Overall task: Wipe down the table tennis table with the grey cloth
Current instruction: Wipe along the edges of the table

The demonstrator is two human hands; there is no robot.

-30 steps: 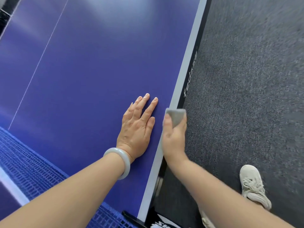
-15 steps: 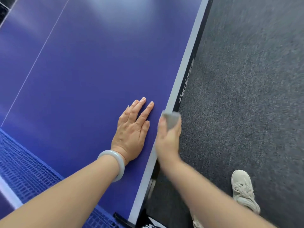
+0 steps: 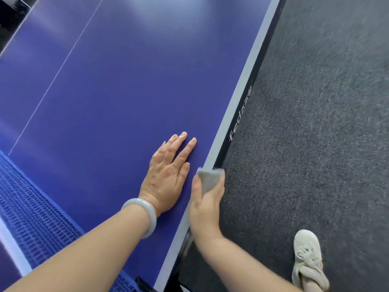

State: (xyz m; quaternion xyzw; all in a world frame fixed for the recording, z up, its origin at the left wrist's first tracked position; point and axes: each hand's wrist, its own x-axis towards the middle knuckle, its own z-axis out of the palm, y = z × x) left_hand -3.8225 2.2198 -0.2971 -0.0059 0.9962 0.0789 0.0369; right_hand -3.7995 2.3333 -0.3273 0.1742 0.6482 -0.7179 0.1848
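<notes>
The blue table tennis table [image 3: 117, 98] fills the left and middle of the head view, its white side line and dark side rail running diagonally from top right to bottom middle. My right hand [image 3: 205, 204] grips the folded grey cloth [image 3: 209, 178] over that side edge, thumb on the table side and fingers wrapped down the outer rail. My left hand [image 3: 168, 175] lies flat, palm down with fingers straight, on the blue surface just left of the cloth. A pale bangle sits on my left wrist.
The blue net [image 3: 31, 213] crosses the lower left corner. A thin white centre line [image 3: 63, 64] runs up the table. Dark grey carpet [image 3: 315, 133] covers the floor on the right, where my light-coloured shoe [image 3: 307, 260] stands near the bottom.
My right hand and the cloth have slid back along the table's side edge toward me. My left hand has also drawn back a little on the surface, still lying flat.
</notes>
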